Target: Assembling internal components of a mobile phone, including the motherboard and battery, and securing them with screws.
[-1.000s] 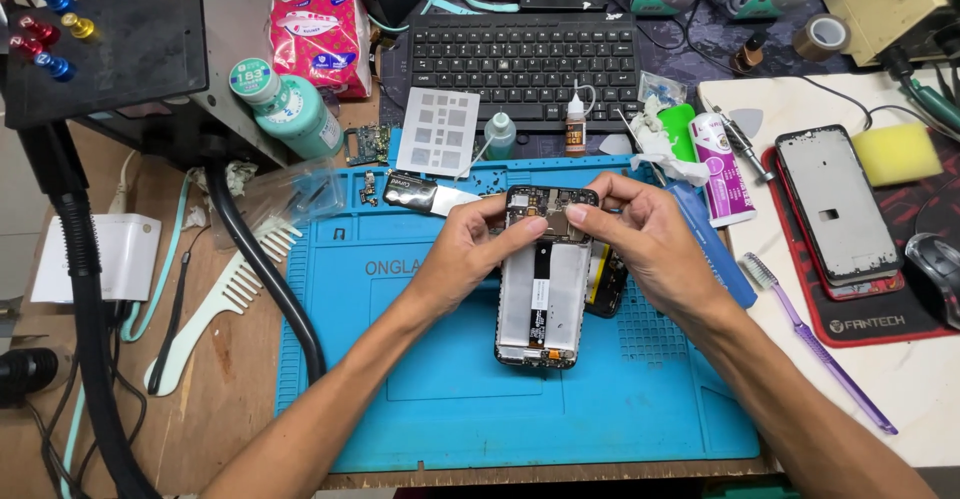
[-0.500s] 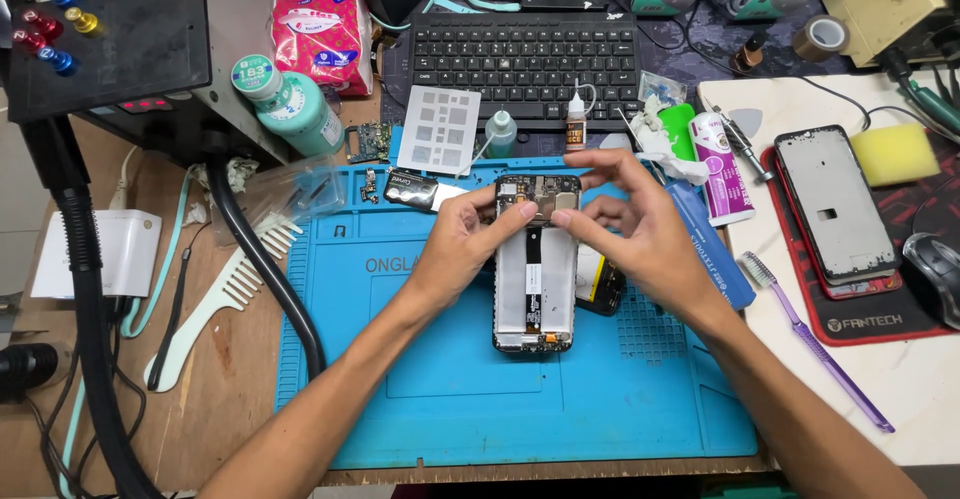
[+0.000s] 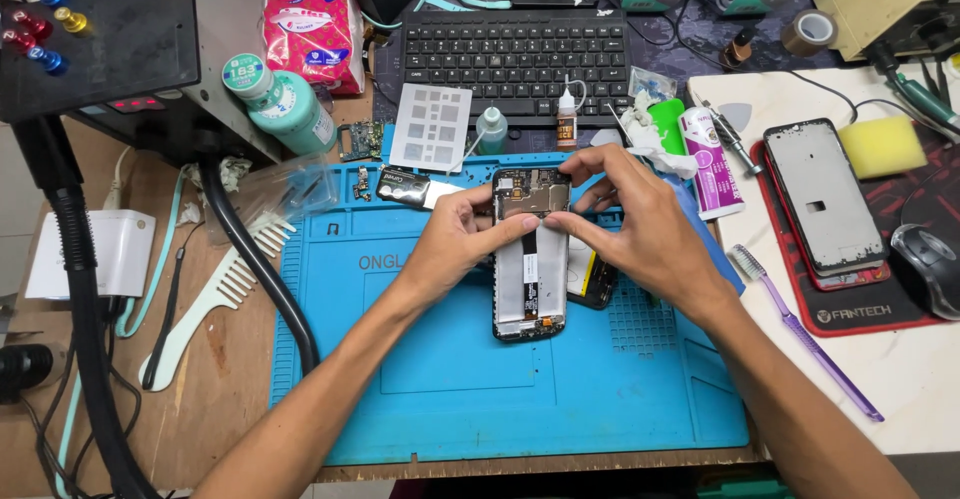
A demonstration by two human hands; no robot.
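An opened phone [image 3: 530, 289] lies lengthwise on the blue work mat [image 3: 450, 379], its back off and its circuit board [image 3: 537, 196] bare at the far end. My left hand [image 3: 460, 244] grips the phone's left edge, thumb pressed on the board's lower edge. My right hand [image 3: 630, 229] reaches over from the right, its thumb and fingers pinching the board's upper right corner. A flat dark part [image 3: 595, 281] lies on the mat just under my right palm.
Behind the mat stand a black keyboard [image 3: 515, 54], a grey stencil card [image 3: 430, 129], small glue bottles [image 3: 567, 119] and a teal bottle [image 3: 285, 104]. A second phone [image 3: 822, 199] rests on a red pad at right, with a purple toothbrush [image 3: 800, 329]. A black hose [image 3: 250, 259] and pale comb [image 3: 205, 299] lie left.
Both hands and the phone have shifted slightly up the mat, and my right fingers have closed in on the board's top corner.
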